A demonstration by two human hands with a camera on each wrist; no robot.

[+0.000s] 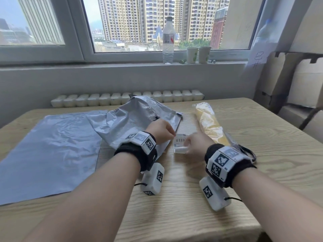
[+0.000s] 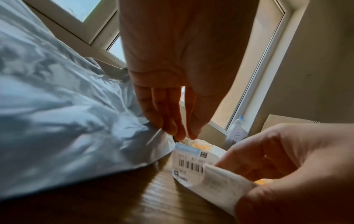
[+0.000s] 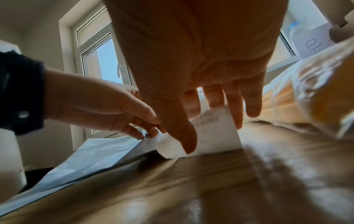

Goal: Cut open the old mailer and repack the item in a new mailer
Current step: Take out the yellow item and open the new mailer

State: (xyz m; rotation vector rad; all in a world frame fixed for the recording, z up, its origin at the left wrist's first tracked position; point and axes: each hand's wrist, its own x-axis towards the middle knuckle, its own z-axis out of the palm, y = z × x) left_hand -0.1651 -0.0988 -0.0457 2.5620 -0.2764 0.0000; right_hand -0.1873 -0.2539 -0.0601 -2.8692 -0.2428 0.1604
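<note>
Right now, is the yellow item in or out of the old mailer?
Out. The yellow item lies on the table, right of the crumpled old mailer.

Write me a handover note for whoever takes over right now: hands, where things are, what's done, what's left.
Left hand: fingertips pinch the edge of the crumpled old mailer.
Right hand: holds the curled shipping label on the table.
Item, yellow in clear wrap, lies out of the mailer, right of the label.
New mailer lies flat on the left, apparently unused.
Done: old mailer opened, item out.
Left: put the item in the new mailer; any sealing or labelling is also undone.
</note>
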